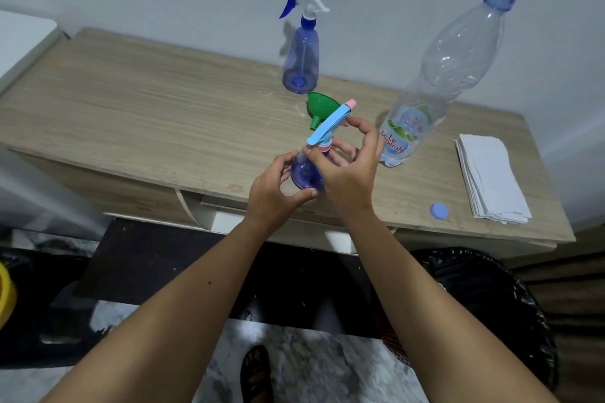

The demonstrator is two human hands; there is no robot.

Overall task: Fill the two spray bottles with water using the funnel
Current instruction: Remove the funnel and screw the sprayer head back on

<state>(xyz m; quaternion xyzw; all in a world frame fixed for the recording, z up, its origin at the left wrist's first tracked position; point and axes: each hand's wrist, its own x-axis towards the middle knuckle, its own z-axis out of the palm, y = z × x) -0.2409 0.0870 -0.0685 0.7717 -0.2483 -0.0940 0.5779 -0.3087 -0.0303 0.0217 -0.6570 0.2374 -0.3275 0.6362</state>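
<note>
From the head view, the left hand cups the small spray bottle near the desk front edge; the right hand pinches its collar. The funnel lies unused, the second spray bottle stays capped, the water bottle stands open. Filling seems not yet begun.
</note>
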